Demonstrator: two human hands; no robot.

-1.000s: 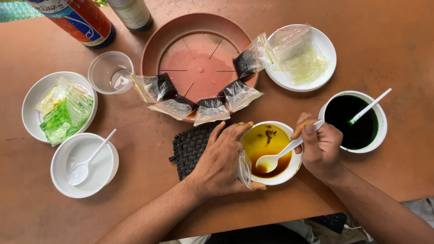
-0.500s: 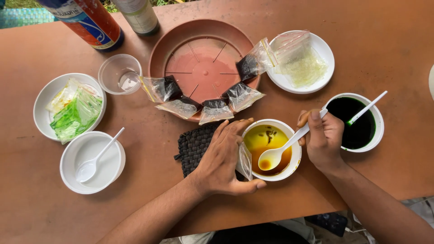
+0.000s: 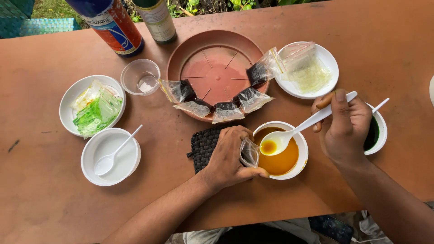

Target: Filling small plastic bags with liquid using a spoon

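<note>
My left hand (image 3: 228,158) pinches a small clear plastic bag (image 3: 249,152) at the left rim of a white bowl of orange-brown liquid (image 3: 284,159). My right hand (image 3: 343,124) holds a white plastic spoon (image 3: 296,131) by its handle. The spoon's scoop hangs over the bowl with a little orange liquid in it, close to the bag's mouth. A dark woven mat (image 3: 203,143) lies under my left hand.
A brown round tray (image 3: 212,72) carries several small filled bags (image 3: 226,110) on its near rim. Around it: a white bowl of dark green liquid (image 3: 377,133), a plate with clear bags (image 3: 307,70), a bowl with green bags (image 3: 92,108), an empty bowl with spoon (image 3: 110,156), a clear cup (image 3: 140,77), two bottles (image 3: 115,25).
My right hand has lifted the spoon out of the orange liquid and brought it, filled, toward the bag. My left hand stays on the bag at the bowl's rim.
</note>
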